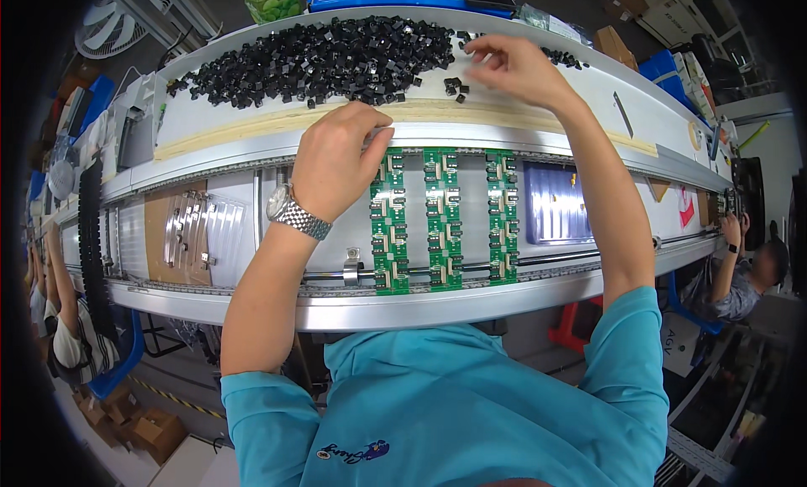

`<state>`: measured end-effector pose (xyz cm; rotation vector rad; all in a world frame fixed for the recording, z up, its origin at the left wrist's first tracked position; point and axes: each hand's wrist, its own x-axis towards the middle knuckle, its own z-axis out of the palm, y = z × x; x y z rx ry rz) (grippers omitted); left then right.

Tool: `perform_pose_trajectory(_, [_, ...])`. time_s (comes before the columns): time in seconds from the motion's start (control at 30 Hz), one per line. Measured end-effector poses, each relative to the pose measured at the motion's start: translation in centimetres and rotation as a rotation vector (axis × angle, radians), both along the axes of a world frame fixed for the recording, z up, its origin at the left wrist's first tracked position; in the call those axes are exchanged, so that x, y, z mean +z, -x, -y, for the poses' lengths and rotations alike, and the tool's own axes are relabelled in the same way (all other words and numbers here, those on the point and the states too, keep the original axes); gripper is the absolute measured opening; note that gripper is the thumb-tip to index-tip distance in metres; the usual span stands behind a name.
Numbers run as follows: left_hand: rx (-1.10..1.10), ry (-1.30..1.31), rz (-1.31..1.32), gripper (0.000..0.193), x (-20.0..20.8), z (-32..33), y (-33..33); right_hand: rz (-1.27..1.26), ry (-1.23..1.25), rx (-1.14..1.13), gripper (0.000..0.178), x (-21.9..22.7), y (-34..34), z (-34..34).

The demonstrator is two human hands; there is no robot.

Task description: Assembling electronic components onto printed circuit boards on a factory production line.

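My left hand (pixel 340 159), a metal-banded watch on its wrist, rests at the front rail above the leftmost green circuit board (pixel 389 226). Its fingers are curled under, and whatever they hold is hidden. Farther right, my right hand (pixel 521 71) hovers over the white tray (pixel 538 92), thumb and fingers apart and partly blurred, with nothing visible in them. Just left of it lie a few small black cube-shaped parts (pixel 456 89). A large heap of the same parts (pixel 328 58) fills the tray's left and middle. Two more green boards (pixel 443 222) (pixel 503 218) stand alongside the first on the rails.
A wooden strip (pixel 277 125) runs along the tray's near side. A clear plastic tray (pixel 556 203) lies between the rails at right, and a brown board with clear strips (pixel 189 235) at left. A metal rod (pixel 555 258) crosses beneath. Other people sit at both sides.
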<state>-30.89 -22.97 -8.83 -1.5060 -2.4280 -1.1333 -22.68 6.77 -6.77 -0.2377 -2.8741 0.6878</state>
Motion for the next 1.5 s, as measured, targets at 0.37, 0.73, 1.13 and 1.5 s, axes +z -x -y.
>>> perform_pose_trajectory(0.37, [-0.050, 0.066, -0.006, 0.013, 1.2, -4.0, -0.9, -0.165, -0.254, -0.048, 0.022, -1.0, 0.6, -0.6])
perform_pose_trajectory(0.73, [0.018, 0.138, -0.223, 0.014, -1.6, -10.3, -0.4, -0.156, -0.067, 0.022, 0.011, -2.8, -2.8, -1.8])
perform_pose_trajectory(1.13, [-0.036, 0.092, -0.261, 0.012, -0.9, -9.2, -1.0, -0.124, 0.956, -0.103, 0.020, -3.3, -5.2, -1.8])
perform_pose_trajectory(1.5, [-0.238, 0.002, 0.598, 0.021, 1.5, -5.9, -7.3, -0.071, 0.566, 0.119, 0.013, -1.4, -17.4, 3.6])
